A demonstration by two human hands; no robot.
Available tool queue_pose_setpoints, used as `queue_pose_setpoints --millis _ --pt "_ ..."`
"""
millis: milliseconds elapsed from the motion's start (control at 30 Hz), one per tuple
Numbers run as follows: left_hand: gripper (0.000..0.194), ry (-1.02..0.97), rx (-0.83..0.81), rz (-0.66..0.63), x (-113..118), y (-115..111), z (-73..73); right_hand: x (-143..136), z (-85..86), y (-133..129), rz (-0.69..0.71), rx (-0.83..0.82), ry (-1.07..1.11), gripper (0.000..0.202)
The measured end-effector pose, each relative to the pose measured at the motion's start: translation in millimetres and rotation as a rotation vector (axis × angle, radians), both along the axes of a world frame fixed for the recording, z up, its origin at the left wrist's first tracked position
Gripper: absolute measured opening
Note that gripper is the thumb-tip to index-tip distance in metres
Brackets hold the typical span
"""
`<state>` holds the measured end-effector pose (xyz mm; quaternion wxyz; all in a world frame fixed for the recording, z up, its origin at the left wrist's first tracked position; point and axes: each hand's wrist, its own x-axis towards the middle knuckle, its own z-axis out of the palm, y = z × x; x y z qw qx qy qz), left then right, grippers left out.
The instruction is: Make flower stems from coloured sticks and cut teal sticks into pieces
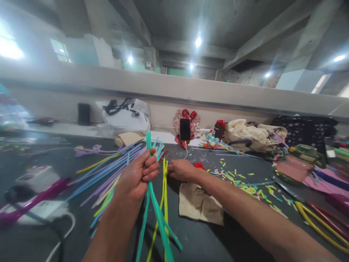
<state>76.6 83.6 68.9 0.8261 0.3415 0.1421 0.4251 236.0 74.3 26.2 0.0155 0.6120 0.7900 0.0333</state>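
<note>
My left hand (140, 174) is closed around a bundle of teal green chenille stems (156, 207), whose tops stick up above the fist and whose long ends spread below it. Two or so yellow chenille stems (165, 193) run lengthwise on the table just right of the bundle. My right hand (180, 170) reaches in beside their upper ends with its fingers curled in; what it pinches, if anything, is hidden. Left of my left hand lie blue and purple chenille stems (109, 174) in loose rows. A creased brown piece of paper (193, 209) lies beneath my right forearm.
Scissors with yellow and red handles (317, 222) lie at right, near scattered cut bits (245, 185). A magenta glue gun (40, 200) and white boxes are at left. A phone (184, 129) stands at the back, between a white bag (125, 116) and a cloth bag (245, 133).
</note>
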Motion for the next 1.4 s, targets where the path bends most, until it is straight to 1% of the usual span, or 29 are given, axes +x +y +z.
queue_pose_setpoints --millis 67,133,267,333,400,500,600,667,733,800,900,1000,1067,1200,1400 --pt "0.020 -0.011 0.000 0.010 -1 1 0.1 7 -0.7 1 -0.017 -0.009 -0.007 0.025" --pt "0.021 -0.022 0.004 0.013 -2 1 0.3 23 1.4 0 -0.054 -0.023 -0.015 0.022" --pt "0.018 0.006 0.005 0.003 0 -1 0.7 60 14.4 -8 -0.162 -0.032 -0.010 0.019" --pt "0.015 0.024 0.011 -0.011 3 -3 0.2 69 19.5 -12 -0.170 -0.022 0.023 0.023" --pt "0.013 0.033 0.018 -0.024 6 -5 -1.2 65 19.0 -15 -0.132 -0.040 0.071 0.025" --pt "0.012 0.064 0.036 -0.035 11 -8 -4.8 53 9.1 -13 -0.058 -0.121 0.136 0.023" --pt "0.010 0.119 0.050 -0.049 16 -11 -8.8 56 1.1 -8 -0.058 -0.163 0.173 0.022" --pt "0.008 0.144 0.048 -0.064 19 -13 -10.9 68 2.4 -8 -0.102 -0.152 0.184 0.022" --pt "0.007 0.156 0.051 -0.077 20 -14 -12.3 81 8.2 -11 -0.146 -0.128 0.192 0.024" --pt "0.008 0.162 0.066 -0.084 21 -16 -13.1 85 14.6 -17 -0.159 -0.122 0.201 0.027" --pt "0.009 0.169 0.076 -0.087 22 -18 -13.6 74 18.6 -24 -0.139 -0.170 0.193 0.025" --pt "0.010 0.183 0.070 -0.088 24 -18 -13.8 56 16.2 -24 -0.136 -0.237 0.153 0.022" --pt "0.010 0.192 0.070 -0.090 25 -18 -13.7 49 14.3 -21 -0.143 -0.267 0.134 0.023" --pt "0.009 0.193 0.072 -0.092 25 -20 -12.7 50 13.5 -17 -0.134 -0.303 0.134 0.024" --pt "0.008 0.175 0.073 -0.100 23 -20 -12.1 57 12.9 -21 -0.088 -0.337 0.191 0.026"
